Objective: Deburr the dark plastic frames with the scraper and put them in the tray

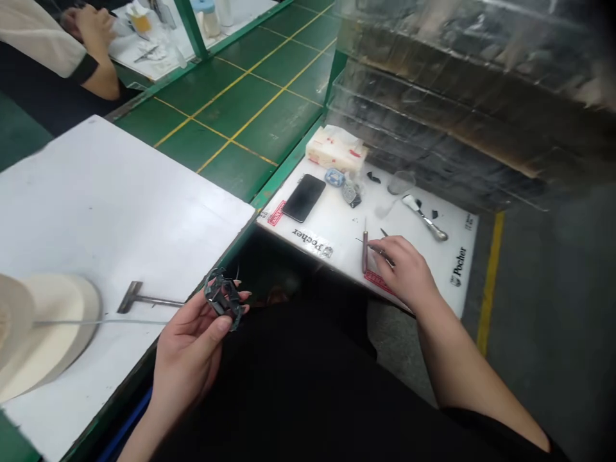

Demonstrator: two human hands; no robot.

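My left hand (192, 333) is closed around a small black plastic part (224, 296) with an open, frame-like shape, held above the edge of the left table. My right hand (404, 266) is low over the white board on the right, fingertips pinched on a thin dark metal tool (384, 253). The tool's exact kind is partly hidden by the fingers. Just left of those fingers lies a slim screwdriver-like tool (365, 250) with a purplish handle, its thin shaft pointing away from me.
A T-shaped metal tool (149, 299) and a cream spool (72, 333) lie on the left table. The board (337, 221) bears a phone (304, 197), tissue pack (335, 149), metal-ended tool (426, 218) and small black pieces. Clear plastic trays (433, 122) rise behind it. Another person sits at upper left.
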